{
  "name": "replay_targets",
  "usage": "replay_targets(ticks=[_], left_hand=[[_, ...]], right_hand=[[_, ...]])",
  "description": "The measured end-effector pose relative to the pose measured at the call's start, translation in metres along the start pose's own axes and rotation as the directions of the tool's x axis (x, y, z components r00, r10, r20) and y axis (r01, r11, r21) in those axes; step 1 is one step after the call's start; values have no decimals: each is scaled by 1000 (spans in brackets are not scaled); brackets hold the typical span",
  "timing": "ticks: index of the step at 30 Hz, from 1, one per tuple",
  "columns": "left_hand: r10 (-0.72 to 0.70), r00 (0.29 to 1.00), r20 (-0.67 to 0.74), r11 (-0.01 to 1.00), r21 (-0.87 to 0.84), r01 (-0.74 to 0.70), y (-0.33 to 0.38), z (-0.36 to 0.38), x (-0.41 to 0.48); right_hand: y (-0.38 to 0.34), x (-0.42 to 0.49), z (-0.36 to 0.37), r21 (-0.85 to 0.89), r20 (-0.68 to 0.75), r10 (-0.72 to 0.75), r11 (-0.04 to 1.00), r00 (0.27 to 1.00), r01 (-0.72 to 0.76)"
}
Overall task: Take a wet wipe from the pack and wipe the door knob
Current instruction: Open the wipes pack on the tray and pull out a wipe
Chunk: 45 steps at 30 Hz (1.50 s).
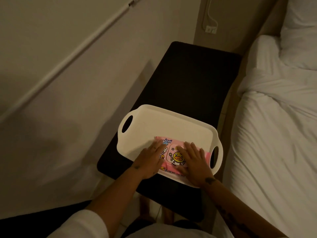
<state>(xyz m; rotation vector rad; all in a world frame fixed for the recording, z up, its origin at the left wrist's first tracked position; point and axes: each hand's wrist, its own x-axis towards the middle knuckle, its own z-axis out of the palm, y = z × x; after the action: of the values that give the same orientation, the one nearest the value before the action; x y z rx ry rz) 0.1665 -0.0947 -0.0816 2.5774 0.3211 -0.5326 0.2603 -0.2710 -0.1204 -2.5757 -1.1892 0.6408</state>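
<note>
A pink wet wipe pack [173, 156] with a yellow duck on its lid lies in the near part of a white handled tray [154, 121]. My left hand [151, 160] rests flat on the pack's left end, fingers spread. My right hand [192, 159] lies flat on the pack's right side, fingertips at the lid's upper edge. The lid looks closed and no wipe shows. No door knob is in view.
The tray sits on a black bench [188, 79] between a beige wall [68, 66] on the left and a bed with white bedding [277, 117] on the right. A wall socket with a cable [211, 29] is behind the bench.
</note>
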Motion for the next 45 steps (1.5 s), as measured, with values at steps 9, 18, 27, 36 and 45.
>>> replay_targets(ticks=[9,18,27,36,45], left_hand=[[61,991,121,974,210,-85,-21,18,19],[126,980,155,956,245,-161,-35,15,33],[112,979,168,953,262,-154,-37,18,37],[105,981,163,943,295,-151,-39,25,39],[105,979,176,958,247,-147,-37,23,37]], right_hand=[[3,4,6,-38,27,10,999,1000,-9],[-7,6,6,-41,27,105,994,994,-104],[-6,8,7,4,33,96,995,995,-96],[-9,11,4,72,-3,112,991,994,-111],[-14,14,-26,414,-87,178,901,980,-127]])
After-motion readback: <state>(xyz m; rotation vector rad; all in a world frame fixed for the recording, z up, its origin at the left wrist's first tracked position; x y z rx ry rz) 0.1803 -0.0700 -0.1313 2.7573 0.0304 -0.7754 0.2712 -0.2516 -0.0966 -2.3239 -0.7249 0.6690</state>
